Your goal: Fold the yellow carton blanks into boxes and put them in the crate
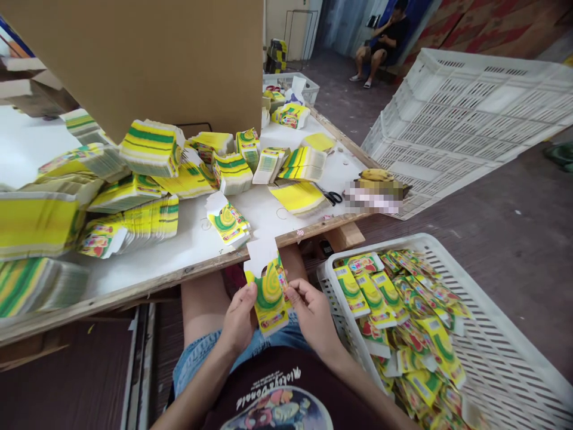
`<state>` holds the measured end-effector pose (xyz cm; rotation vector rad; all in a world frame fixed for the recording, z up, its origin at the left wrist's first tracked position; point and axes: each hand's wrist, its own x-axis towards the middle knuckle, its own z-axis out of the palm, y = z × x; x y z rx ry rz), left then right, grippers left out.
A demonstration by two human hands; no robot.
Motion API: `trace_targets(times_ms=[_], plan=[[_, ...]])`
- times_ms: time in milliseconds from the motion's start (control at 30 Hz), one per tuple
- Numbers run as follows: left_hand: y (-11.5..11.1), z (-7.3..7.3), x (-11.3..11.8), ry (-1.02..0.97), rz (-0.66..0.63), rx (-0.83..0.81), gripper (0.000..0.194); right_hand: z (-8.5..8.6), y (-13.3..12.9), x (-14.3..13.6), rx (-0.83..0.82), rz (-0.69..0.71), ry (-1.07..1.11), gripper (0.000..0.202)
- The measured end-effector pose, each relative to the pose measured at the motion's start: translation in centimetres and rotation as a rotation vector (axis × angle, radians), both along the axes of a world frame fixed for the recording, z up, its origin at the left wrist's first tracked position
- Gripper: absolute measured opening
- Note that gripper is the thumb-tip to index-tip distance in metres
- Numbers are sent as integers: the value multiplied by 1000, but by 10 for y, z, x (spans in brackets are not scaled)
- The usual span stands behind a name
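A yellow and green printed carton (268, 292) with a white flap at its top is held over my lap, just off the table's front edge. My left hand (242, 313) pinches its left side between thumb and fingers. On the opposite side, my right hand (311, 310) grips the carton's right edge. Beyond it, a small stack of similar cartons (228, 224) lies near the table edge. Flat yellow sheets (299, 198) rest to the right of that stack, beside black scissors (333, 197).
Many bundles of flat cartons (150, 146) cover the table (197, 236) at left and centre. A white basket (505, 322) of cartons stands at my right. Bananas (376, 175) lie at the table's right corner, near stacked crates (465, 113). A person (387, 39) sits at the back.
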<state>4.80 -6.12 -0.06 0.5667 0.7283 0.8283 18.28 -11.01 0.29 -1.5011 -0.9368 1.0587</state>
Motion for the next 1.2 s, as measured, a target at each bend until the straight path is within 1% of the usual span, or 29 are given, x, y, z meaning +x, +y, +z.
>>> trace_targets(times_ms=[100, 167, 233, 300, 367, 433, 533, 567, 633, 733, 800, 833, 900, 967, 1033, 1067, 1133, 1200], plan=[[0, 6, -4, -108, -164, 21, 50, -2, 2, 2, -41, 7, 246, 37], [2, 8, -7, -151, -229, 45, 50, -4, 2, 2, -62, 16, 355, 38], [3, 7, -9, -162, -254, 46, 51, -5, 3, 1, -67, 14, 329, 39], [5, 5, -9, -149, -256, 40, 51, -6, 2, 1, -64, 9, 223, 41], [5, 2, -5, -114, -226, 32, 48, -5, 0, 0, -59, 18, 128, 45], [4, -1, -2, -52, -151, 19, 40, -3, -3, -2, -58, 63, 93, 48], [3, -5, 2, 30, -60, 8, 29, -1, -6, -5, -41, 137, 21, 41], [3, -6, 2, 47, -49, 14, 28, -1, -7, -5, -33, 134, -15, 38], [2, -9, 1, 81, -28, 38, 29, -3, -7, -4, -28, 81, -76, 33], [1, -11, 1, 164, 43, 90, 32, -7, -7, -1, -34, 5, -140, 27], [0, -12, 2, 186, 77, 82, 38, -10, -5, 1, -24, -3, -165, 28], [0, -11, 3, 168, 74, 55, 41, -11, -4, 2, -16, -6, -156, 30], [0, -7, 2, 78, 12, -25, 45, -12, -2, 3, -13, -4, -79, 35], [1, -1, 0, -36, -119, -66, 47, -13, 1, 3, -29, 28, 52, 39], [3, 4, -3, -117, -237, -31, 48, -14, 2, 2, -45, 91, 179, 43], [4, 5, -5, -140, -274, -2, 50, -14, 3, 2, -45, 114, 222, 45], [5, 6, -5, -138, -292, 44, 49, -13, 2, 0, -32, 126, 264, 46], [5, 3, -4, -85, -255, 65, 44, -11, 0, -1, -23, 132, 266, 47]])
